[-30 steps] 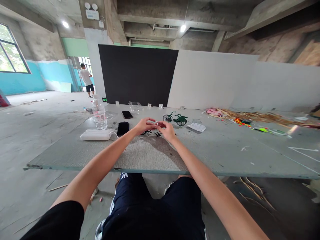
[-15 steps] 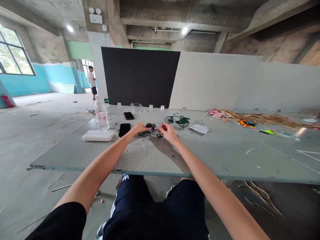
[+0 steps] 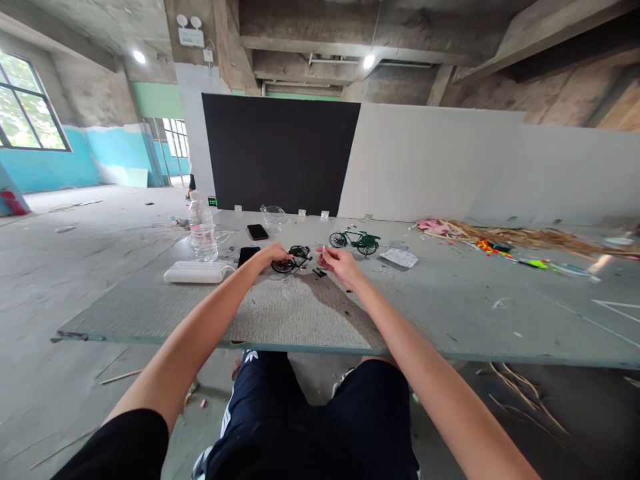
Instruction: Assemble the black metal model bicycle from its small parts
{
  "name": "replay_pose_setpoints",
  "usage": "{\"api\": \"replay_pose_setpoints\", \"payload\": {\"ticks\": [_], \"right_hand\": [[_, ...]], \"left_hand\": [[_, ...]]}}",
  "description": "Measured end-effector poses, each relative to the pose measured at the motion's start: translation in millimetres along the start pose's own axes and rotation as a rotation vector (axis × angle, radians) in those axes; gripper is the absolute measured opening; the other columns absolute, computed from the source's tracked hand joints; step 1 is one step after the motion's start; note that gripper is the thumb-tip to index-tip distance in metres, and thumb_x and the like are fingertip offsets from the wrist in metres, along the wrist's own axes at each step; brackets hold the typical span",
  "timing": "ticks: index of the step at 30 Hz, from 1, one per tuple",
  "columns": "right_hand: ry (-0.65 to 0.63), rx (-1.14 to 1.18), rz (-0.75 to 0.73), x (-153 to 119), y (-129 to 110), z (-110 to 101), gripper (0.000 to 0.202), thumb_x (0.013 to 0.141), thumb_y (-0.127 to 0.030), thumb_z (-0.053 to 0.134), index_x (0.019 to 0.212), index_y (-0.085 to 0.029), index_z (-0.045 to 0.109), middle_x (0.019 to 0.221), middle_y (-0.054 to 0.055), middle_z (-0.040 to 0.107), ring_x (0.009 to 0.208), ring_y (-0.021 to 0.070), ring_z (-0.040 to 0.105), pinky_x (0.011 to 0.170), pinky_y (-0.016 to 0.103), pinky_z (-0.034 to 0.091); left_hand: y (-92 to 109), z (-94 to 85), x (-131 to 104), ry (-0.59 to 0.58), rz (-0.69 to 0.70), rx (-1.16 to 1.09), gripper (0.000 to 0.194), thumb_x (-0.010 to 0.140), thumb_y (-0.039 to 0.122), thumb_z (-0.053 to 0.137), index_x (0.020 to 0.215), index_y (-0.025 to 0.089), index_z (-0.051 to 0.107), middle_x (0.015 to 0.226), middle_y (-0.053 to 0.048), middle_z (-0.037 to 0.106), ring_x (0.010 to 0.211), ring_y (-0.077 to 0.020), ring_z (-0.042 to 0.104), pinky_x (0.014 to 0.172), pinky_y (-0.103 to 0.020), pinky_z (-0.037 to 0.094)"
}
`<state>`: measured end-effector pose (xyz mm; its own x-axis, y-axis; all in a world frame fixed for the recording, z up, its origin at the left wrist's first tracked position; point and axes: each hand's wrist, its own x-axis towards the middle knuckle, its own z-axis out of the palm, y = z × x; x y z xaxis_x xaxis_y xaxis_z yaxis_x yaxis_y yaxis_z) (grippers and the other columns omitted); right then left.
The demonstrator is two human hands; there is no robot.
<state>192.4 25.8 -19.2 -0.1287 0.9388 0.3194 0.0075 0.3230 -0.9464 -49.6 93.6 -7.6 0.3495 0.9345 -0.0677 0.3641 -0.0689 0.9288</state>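
A small black model bicycle [image 3: 293,263] lies on the grey table, its wheels and frame partly bunched together. My left hand [image 3: 275,254] is at its left side, fingers closed near the upper wheel; what they grip is too small to make out. My right hand [image 3: 336,261] is pinched on a small clear piece [image 3: 323,251], just right of the black bicycle. Small dark parts [image 3: 319,273] lie below my right fingertips. Behind my right hand stands a green model bicycle [image 3: 354,240].
Two phones [image 3: 257,232] [image 3: 249,255], a water bottle [image 3: 203,230] and a white power strip [image 3: 195,272] are at the left. A paper slip [image 3: 399,257] lies right of the green bicycle. Dry stalks [image 3: 530,239] and colourful bits [image 3: 493,248] are farther right.
My left hand has shifted slightly left, uncovering more of the black bicycle. My right hand has turned a little. The person in the background has moved mostly behind the pillar.
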Motion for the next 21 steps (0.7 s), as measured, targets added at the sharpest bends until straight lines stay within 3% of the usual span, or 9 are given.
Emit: {"api": "replay_pose_setpoints", "payload": {"ticks": [4,7,12,14,19,21], "right_hand": [[0.035,-0.046,-0.036,0.1,-0.9,-1.0,0.053,0.064,-0.062,0.084,0.097,-0.021,0.077,0.108,0.008,0.074,0.083,0.0185,0.067,0.082,0.037,0.060],[0.072,-0.176,-0.080,-1.7,-3.7,-2.6,0.049,0.070,-0.057,0.081,0.101,-0.020,0.076,0.099,0.008,0.076,0.082,0.0193,0.068,0.072,0.033,0.058],[0.090,-0.313,-0.078,-4.4,-5.9,-8.0,0.046,0.074,-0.057,0.077,0.099,-0.018,0.074,0.080,0.006,0.074,0.061,0.0158,0.062,0.053,0.028,0.052],[0.080,-0.324,-0.081,-4.1,-4.8,-10.1,0.044,0.074,-0.057,0.077,0.097,-0.019,0.074,0.081,0.007,0.074,0.062,0.0171,0.064,0.053,0.029,0.054],[-0.005,-0.240,-0.059,-3.7,-1.9,-9.0,0.045,0.069,-0.055,0.083,0.093,-0.019,0.074,0.086,0.010,0.075,0.072,0.0216,0.072,0.068,0.038,0.062],[-0.023,-0.185,-0.043,-5.1,-2.2,-5.4,0.045,0.068,-0.056,0.084,0.091,-0.019,0.073,0.088,0.010,0.076,0.074,0.0224,0.073,0.073,0.040,0.063]], "left_hand": [[2.7,1.1,-5.2,-0.179,-0.094,-0.190,0.032,0.054,0.027,0.091,0.062,0.010,0.065,0.061,-0.008,0.065,0.059,-0.0171,0.060,0.058,-0.030,0.047],[4.6,4.1,-7.9,-0.247,-0.111,-0.254,0.028,0.054,0.019,0.091,0.068,0.008,0.069,0.069,-0.012,0.070,0.064,-0.0177,0.064,0.064,-0.031,0.051],[2.0,8.6,-6.4,-0.285,-0.112,-0.314,0.030,0.054,0.013,0.090,0.078,0.009,0.073,0.079,-0.013,0.074,0.073,-0.0201,0.069,0.071,-0.031,0.054],[0.6,9.8,-4.4,-0.283,-0.107,-0.364,0.035,0.054,0.010,0.090,0.085,0.009,0.073,0.086,-0.013,0.075,0.076,-0.0199,0.071,0.074,-0.031,0.056],[2.1,12.1,-0.4,-0.108,-0.087,-0.527,0.055,0.060,0.004,0.086,0.109,0.014,0.066,0.090,-0.010,0.076,0.078,-0.0188,0.073,0.082,-0.034,0.057],[3.9,14.6,-1.2,-0.091,-0.078,-0.573,0.060,0.062,0.003,0.085,0.116,0.015,0.062,0.091,-0.010,0.076,0.080,-0.0194,0.073,0.083,-0.035,0.058]]}}
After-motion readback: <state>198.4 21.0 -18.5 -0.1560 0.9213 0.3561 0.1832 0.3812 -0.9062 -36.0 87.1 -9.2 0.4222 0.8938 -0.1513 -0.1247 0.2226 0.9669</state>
